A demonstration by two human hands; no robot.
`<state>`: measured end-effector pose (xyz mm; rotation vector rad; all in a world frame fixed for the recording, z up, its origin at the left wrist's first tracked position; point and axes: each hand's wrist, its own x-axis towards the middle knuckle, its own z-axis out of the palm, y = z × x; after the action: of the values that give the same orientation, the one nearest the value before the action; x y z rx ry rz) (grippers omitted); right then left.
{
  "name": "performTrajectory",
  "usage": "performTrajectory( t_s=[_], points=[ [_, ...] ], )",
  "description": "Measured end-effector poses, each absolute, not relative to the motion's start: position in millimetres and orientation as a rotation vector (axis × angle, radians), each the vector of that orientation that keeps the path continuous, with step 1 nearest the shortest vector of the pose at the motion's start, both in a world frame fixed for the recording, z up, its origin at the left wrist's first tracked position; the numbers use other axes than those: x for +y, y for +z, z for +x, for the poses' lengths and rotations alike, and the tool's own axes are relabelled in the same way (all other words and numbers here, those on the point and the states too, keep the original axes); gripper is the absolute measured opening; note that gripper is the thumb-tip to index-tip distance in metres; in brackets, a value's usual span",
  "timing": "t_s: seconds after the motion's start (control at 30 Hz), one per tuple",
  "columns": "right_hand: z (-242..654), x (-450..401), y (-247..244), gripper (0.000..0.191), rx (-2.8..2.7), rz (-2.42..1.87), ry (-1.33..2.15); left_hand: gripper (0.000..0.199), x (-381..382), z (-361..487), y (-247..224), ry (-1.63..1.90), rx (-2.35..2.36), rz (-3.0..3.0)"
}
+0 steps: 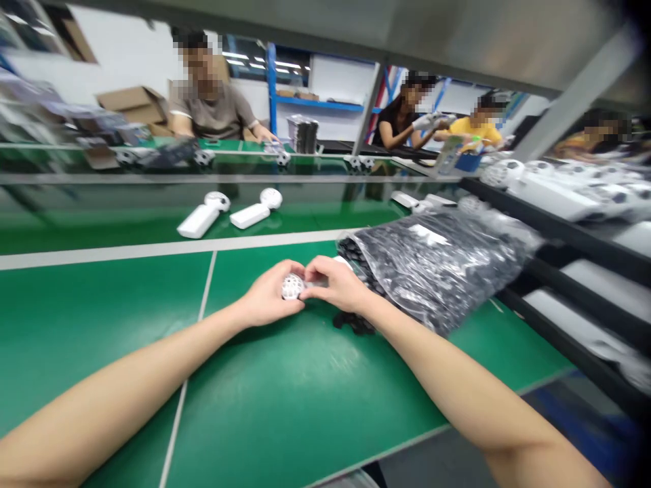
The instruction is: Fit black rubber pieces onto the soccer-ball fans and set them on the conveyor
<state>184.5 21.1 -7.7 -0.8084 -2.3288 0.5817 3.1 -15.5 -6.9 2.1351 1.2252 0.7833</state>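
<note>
My left hand (268,295) and my right hand (338,285) meet over the green work mat (254,379), holding a small white lattice ball (292,287) between their fingers. The ball is partly hidden by my fingers. Just beyond my right hand lies a large clear plastic bag of black parts (437,268). A few loose black pieces (353,323) sit under its edge, near my right wrist. Two white handheld devices with ball-shaped heads (203,213) (257,209) lie farther ahead, past a pale strip across the bench.
A dark rack of white ball-headed items (559,193) runs along the right side. Beyond a long raised glass-like rail (203,178), several co-workers sit at a green bench with similar white parts. A cardboard box (133,105) stands at the far left.
</note>
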Motion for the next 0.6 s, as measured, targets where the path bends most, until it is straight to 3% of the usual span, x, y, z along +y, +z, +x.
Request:
performTrajectory(
  t_s=[0.1,0.3,0.6],
  points=[
    [200.5,16.1,5.8,0.018,-2.301,-1.059,0.446,0.042,-14.8,-18.8,2.9,0.777,1.284,2.050],
    [257.4,37.3,0.7,0.014,-2.507,-1.724,0.128,0.044,26.4,-123.2,18.6,1.064,1.917,1.823],
    [254.5,34.1,-4.9,0.039,-2.624,-1.868,-0.058,0.051,77.8,-287.2,5.0,1.205,2.651,1.339]
  ],
)
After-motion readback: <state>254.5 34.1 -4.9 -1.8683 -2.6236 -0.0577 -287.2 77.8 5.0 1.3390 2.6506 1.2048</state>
